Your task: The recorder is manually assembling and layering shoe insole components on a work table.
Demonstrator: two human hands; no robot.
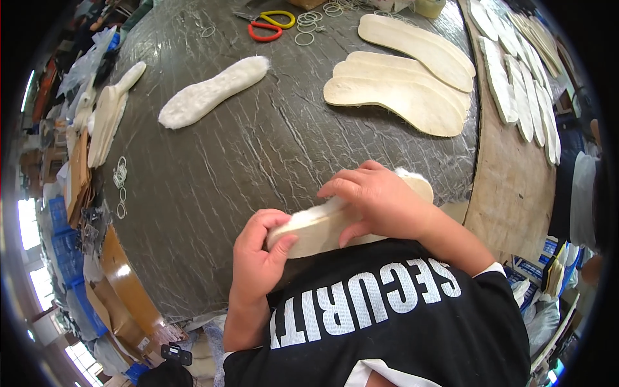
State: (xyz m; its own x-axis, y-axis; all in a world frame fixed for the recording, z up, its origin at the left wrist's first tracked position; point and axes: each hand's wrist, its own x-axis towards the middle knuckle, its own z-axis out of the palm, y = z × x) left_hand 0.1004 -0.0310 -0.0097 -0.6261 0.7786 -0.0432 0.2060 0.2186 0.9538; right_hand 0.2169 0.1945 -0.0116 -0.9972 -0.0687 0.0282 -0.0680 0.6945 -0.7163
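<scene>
Close to my body I hold a pair of fleece-lined insoles [317, 236], cream on the outside with white fluff showing along the upper edge. My left hand [263, 248] grips their left end, thumb on the near face and fingers on the far side. Across the right half lies my right hand [380, 203], its thumb in front and its fingers curled over the top edge. Beyond them a single white fluffy insole [214, 92] rests on the dark table. Several flat cream insoles [400, 93] are fanned in a pile at the far right.
Scissors [271, 27] with red and yellow handles lie at the far edge beside loose rubber bands [309, 22]. More bands [120, 173] sit at the left edge. Insoles [111, 116] are stacked at left; white ones [516, 84] line a wooden board [509, 187] at right.
</scene>
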